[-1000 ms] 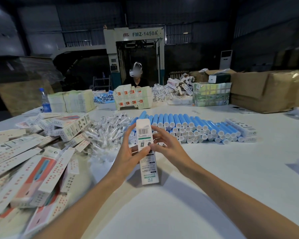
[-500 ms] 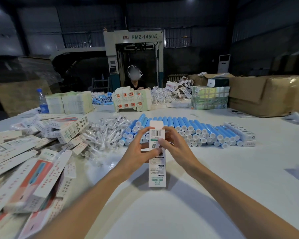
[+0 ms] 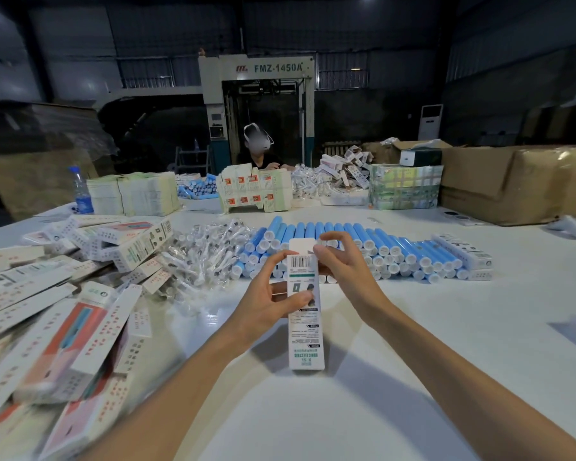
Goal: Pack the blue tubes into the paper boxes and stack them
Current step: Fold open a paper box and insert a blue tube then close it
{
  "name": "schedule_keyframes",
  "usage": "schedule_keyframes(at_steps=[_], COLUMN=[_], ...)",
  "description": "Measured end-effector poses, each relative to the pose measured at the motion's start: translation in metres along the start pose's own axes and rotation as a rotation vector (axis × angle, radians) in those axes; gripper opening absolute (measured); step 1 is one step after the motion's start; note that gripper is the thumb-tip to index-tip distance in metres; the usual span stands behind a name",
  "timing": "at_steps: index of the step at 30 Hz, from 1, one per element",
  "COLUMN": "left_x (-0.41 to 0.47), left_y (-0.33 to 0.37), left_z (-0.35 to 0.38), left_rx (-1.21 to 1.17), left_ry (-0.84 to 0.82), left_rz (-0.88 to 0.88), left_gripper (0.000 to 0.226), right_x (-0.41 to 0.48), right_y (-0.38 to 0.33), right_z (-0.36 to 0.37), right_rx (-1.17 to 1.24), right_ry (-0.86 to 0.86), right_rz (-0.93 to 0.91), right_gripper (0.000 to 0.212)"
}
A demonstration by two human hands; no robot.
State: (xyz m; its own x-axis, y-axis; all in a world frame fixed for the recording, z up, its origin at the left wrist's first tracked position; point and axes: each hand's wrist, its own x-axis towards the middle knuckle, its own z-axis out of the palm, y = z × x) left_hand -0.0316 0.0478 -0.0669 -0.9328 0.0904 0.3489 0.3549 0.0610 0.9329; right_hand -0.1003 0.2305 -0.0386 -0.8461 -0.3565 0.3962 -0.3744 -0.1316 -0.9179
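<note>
Paper box [image 3: 305, 311]: held upright over the near middle of the tabletop [image 3: 429, 377]. Top flap is up and open, barcode face toward the camera. Whether its lower end touches the tabletop cannot be told.

Left hand [image 3: 266, 304] grips the box at mid-height, thumb on the front face, fingers wrapped behind. Right hand [image 3: 343, 271] is at the top end, thumb against the upper right edge, fingers arched behind the flap. Their contact is hidden.

Handling, as a judgement: thin card, light, walls dent if squeezed. Best held by the long side edges at mid-length, leaving the mouth free. The flap creases easily, so it should be tucked with fingertips.

Blue tubes [image 3: 363, 247] lie in a stacked row just behind the hands, white caps facing near. They look rigid, smooth and likely to roll, so take one by the barrel. Whether one is already inside the box cannot be seen.

Packed boxes [image 3: 463, 252] sit at the row's right end. Plastic-wrapped pieces [image 3: 207, 257] are heaped left of the tubes. Flat cartons [image 3: 64, 327] are piled along the left edge.
</note>
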Motion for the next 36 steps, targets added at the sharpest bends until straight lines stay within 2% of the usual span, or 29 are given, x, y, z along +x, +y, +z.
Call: schedule_keyframes(at_steps=[3,6,13,18,23,36], left_x=[-0.002,-0.002,-0.003,-0.002,-0.001,-0.003], left_y=[0.001,0.001,-0.001,-0.003,-0.003,0.001], left_z=[0.001,0.003,0.003,0.004,-0.001,0.001], left_rx=[0.019,0.038,0.021,0.022,0.042,0.111], left_ry=[-0.028,-0.039,-0.049,-0.050,-0.006,-0.017], left_rz=[-0.004,-0.017,-0.009,-0.001,-0.012,0.016], left_gripper=[0.069,0.072,0.071,0.068,0.072,0.076], right_x=[0.009,0.018,0.015,0.014,0.006,0.009], right_y=[-0.005,-0.006,-0.004,-0.008,-0.011,-0.012], right_z=[-0.004,-0.009,-0.014,-0.014,-0.010,-0.005], right_rx=[0.025,-0.023,-0.160,-0.234,-0.079,0.098], right_ry=[-0.049,-0.088,-0.115,-0.095,-0.151,-0.045], right_rz=[0.085,0.100,-0.106,-0.126,-0.049,0.119], right_gripper=[0.029,0.019,0.012,0.012,0.028,0.011])
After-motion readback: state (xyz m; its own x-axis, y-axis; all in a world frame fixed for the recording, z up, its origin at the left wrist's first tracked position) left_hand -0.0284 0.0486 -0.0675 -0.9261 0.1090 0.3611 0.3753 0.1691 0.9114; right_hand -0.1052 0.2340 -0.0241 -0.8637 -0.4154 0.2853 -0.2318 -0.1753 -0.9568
